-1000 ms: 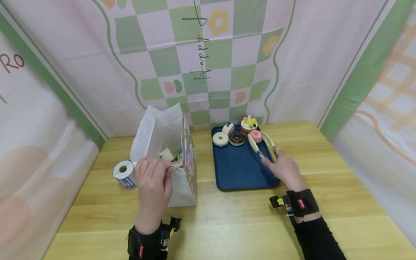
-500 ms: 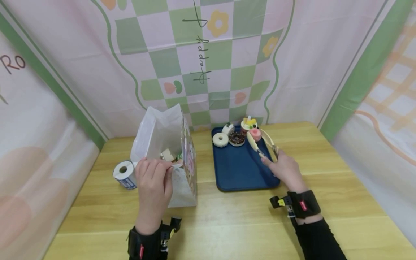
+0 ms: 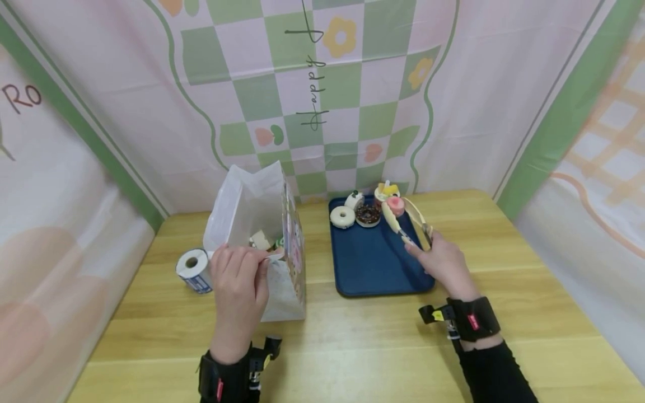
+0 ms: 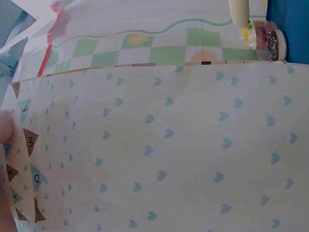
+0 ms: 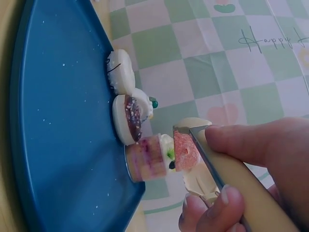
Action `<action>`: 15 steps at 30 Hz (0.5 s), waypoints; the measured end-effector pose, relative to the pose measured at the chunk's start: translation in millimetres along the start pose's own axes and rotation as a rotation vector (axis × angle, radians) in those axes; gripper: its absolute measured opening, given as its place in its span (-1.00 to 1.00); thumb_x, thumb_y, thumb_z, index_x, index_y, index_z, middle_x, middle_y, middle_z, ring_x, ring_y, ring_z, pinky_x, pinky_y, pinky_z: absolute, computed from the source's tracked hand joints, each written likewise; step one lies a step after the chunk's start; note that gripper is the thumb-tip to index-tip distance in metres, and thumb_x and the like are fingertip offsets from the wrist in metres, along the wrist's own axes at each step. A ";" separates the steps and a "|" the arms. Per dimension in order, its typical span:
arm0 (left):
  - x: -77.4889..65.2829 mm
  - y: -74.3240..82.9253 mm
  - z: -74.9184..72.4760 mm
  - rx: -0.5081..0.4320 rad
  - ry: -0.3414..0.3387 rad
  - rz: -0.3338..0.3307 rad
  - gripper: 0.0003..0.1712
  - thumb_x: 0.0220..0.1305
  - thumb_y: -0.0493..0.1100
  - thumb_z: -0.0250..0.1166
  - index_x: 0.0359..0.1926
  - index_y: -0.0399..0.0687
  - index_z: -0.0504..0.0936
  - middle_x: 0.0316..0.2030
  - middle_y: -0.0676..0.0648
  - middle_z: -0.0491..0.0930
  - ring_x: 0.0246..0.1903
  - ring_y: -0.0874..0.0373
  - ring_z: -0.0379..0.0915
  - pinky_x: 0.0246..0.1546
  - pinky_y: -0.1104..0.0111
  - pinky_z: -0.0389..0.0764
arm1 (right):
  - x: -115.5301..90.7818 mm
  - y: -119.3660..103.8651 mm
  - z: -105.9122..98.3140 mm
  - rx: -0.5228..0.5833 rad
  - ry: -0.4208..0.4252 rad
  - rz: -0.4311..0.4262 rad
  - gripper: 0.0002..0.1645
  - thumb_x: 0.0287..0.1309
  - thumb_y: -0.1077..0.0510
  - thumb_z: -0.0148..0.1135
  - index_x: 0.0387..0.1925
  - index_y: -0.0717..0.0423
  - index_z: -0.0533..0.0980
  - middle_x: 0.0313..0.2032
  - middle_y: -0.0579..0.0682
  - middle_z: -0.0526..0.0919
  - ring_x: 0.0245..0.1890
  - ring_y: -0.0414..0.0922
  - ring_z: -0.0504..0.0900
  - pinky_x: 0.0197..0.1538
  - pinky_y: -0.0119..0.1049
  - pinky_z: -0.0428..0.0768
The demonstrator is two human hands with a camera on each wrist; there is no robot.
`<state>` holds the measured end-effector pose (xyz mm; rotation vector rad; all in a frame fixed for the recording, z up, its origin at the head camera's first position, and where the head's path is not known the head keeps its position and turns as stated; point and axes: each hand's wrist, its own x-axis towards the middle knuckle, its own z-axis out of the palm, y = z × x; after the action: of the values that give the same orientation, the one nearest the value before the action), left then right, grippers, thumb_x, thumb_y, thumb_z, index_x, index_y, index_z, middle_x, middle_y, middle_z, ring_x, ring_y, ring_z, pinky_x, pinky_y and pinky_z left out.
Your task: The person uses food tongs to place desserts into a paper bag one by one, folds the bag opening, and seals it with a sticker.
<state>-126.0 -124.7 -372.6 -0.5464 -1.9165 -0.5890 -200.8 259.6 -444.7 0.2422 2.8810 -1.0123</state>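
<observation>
In the head view my left hand [image 3: 238, 288] pinches the near rim of a white paper bag [image 3: 284, 288], which stands upright with its mouth spread. Small toy-like foods [image 3: 260, 240] show inside, partly hidden. The left wrist view is filled by the bag's heart-printed side [image 4: 159, 145]. My right hand [image 3: 444, 264] grips a pair of tongs [image 5: 241, 188] with cream-coloured tips. Between those tips is a round pink pastry [image 5: 186, 152], held above the blue tray [image 3: 378, 268] beside the top of a dessert cup [image 5: 147, 159].
On the tray's far end sit a white donut [image 3: 342, 217], a chocolate donut [image 3: 368, 215] and a small white cake [image 3: 354, 199]. A label roll [image 3: 194, 271] stands left of the bag. A patterned cloth [image 3: 322, 95] hangs behind the wooden table [image 3: 342, 358].
The pink pastry has risen slightly in the tongs and now partly covers the dessert cup in the head view. My left hand and the bag have stayed in place.
</observation>
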 end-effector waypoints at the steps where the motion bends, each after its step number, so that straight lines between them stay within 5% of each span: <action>1: 0.0 0.0 -0.2 0.000 0.000 0.001 -0.71 0.42 -0.14 0.11 -0.42 -0.24 0.54 -0.44 -0.13 0.57 -0.34 -0.06 0.38 0.07 -0.01 0.29 | -0.4 -0.6 -0.1 0.002 -0.001 -0.001 0.09 0.16 -0.50 0.05 0.35 0.25 0.15 -0.40 0.14 0.60 -0.50 -0.02 0.64 -0.54 -0.25 0.47; 15: -1.0 -0.6 -0.8 -0.004 -0.012 -0.004 -0.71 0.42 -0.14 0.11 -0.40 -0.23 0.55 -0.43 -0.12 0.57 -0.31 -0.06 0.40 0.06 -0.02 0.30 | -5.2 -9.9 -2.6 -0.009 0.017 -0.073 0.09 0.16 -0.49 0.07 0.38 0.24 0.13 -0.38 0.17 0.64 -0.53 -0.02 0.67 -0.55 -0.23 0.51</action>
<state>-125.4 -125.8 -373.4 -0.5504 -1.9288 -0.5930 -197.4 252.9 -435.9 0.1468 2.9292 -1.0133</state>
